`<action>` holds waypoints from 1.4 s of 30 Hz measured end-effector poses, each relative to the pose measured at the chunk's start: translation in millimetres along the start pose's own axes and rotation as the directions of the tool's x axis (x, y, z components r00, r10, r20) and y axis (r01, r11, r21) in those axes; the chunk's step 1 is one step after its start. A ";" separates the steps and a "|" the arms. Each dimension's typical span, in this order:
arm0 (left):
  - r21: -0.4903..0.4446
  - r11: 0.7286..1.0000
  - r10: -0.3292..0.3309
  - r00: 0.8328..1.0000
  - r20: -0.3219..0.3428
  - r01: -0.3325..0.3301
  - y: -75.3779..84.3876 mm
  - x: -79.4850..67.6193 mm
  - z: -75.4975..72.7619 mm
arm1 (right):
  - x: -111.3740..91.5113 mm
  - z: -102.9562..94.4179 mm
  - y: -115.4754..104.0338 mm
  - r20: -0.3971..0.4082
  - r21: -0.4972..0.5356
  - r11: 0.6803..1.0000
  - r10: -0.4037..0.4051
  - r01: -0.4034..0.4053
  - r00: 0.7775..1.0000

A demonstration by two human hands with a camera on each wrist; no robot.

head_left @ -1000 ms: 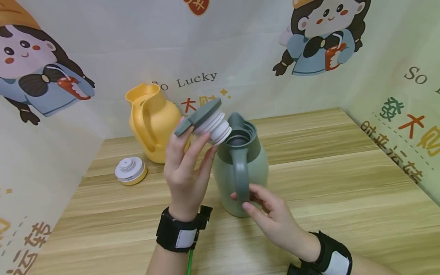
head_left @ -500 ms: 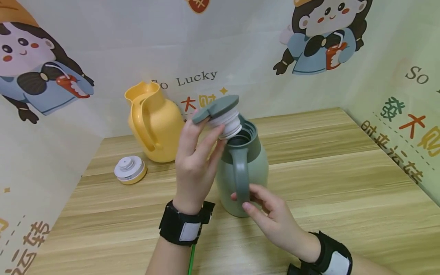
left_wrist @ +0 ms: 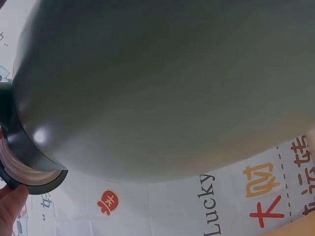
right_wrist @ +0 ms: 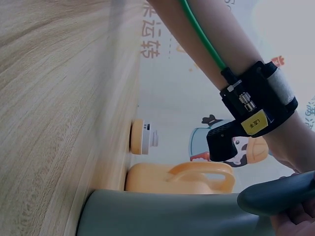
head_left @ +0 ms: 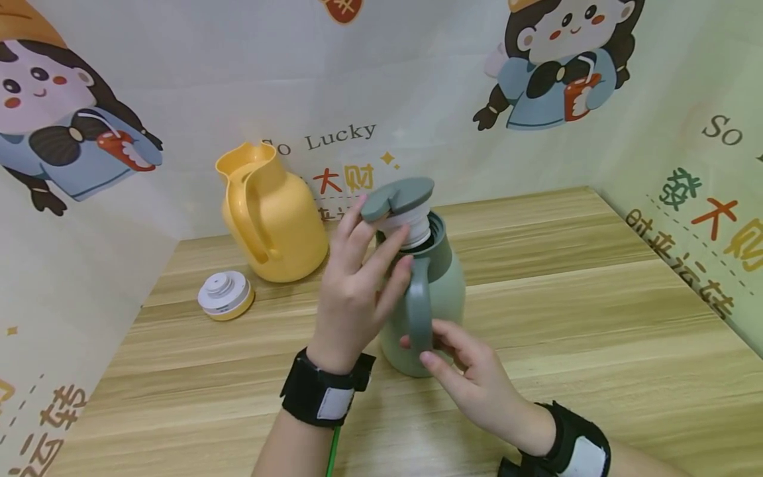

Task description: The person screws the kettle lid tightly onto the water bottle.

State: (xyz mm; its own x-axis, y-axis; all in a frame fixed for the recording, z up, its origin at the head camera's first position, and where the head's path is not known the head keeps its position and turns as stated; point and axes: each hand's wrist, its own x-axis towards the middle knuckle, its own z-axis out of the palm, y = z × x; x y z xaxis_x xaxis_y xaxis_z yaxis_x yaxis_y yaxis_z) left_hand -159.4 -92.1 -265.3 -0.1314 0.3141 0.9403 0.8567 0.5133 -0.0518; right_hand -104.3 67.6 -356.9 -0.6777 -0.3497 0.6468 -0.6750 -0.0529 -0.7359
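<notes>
Evidently both hands are occupied. Left hand [head_left: 354, 281] pinches the grey-green lid [head_left: 408, 193], fingers and thumb set against its side and white plug [head_left: 419, 228]. Lid tilted; plug's lower end at the mouth of the green jug [head_left: 448, 291], just beneath this grip. Depth of entry: cannot tell. Right hand [head_left: 477, 374] clamped round the lower part of the jug's handle [head_left: 420, 305], thumb in front, below the lid grip. Jug upright on the wooden table [head_left: 566, 331]. Left of the lid grip, farther back: yellow jug [head_left: 286, 228], upright, lidless. Nearer and farther left of that grip: yellow-rimmed lid [head_left: 226, 296], white side up. Black band [head_left: 324, 391] on the left wrist, below its grip.
</notes>
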 end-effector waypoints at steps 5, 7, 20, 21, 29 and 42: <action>0.001 1.000 0.019 0.999 0.025 -0.019 1.3 -3.6 0.8 | 0.3 0.4 0.5 -0.001 0.002 1.000 -0.008 0.008 1.000; 0.001 1.000 0.023 0.999 0.040 -0.023 1.4 -5.9 1.7 | 0.4 0.5 0.7 0.000 0.005 1.000 -0.013 0.013 1.000; 0.004 0.997 0.072 0.995 0.064 -0.072 -0.3 -10.1 4.6 | 0.6 1.5 0.4 0.001 0.008 1.000 -0.019 0.019 1.000; 0.005 0.997 0.076 0.995 0.063 -0.076 -0.6 -10.6 4.6 | 0.7 1.6 0.3 0.001 0.007 1.000 -0.019 0.019 1.000; 0.005 0.995 0.095 0.992 0.078 -0.096 -2.7 -16.4 6.4 | 0.6 1.2 -0.2 0.002 0.010 0.999 -0.032 0.032 0.999; 0.093 0.987 0.126 0.992 0.026 -0.128 -4.4 -28.8 5.2 | 0.6 1.2 0.6 -0.004 0.000 0.999 -0.046 0.046 0.999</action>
State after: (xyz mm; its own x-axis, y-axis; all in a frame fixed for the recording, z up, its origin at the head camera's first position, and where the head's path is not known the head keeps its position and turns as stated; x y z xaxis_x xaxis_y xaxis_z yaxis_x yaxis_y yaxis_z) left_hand -162.0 -99.2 -293.9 -0.0349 0.3966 0.9173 0.8164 0.5407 -0.2028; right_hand -104.8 66.3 -357.1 -0.6475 -0.3429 0.6806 -0.7053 -0.0685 -0.7056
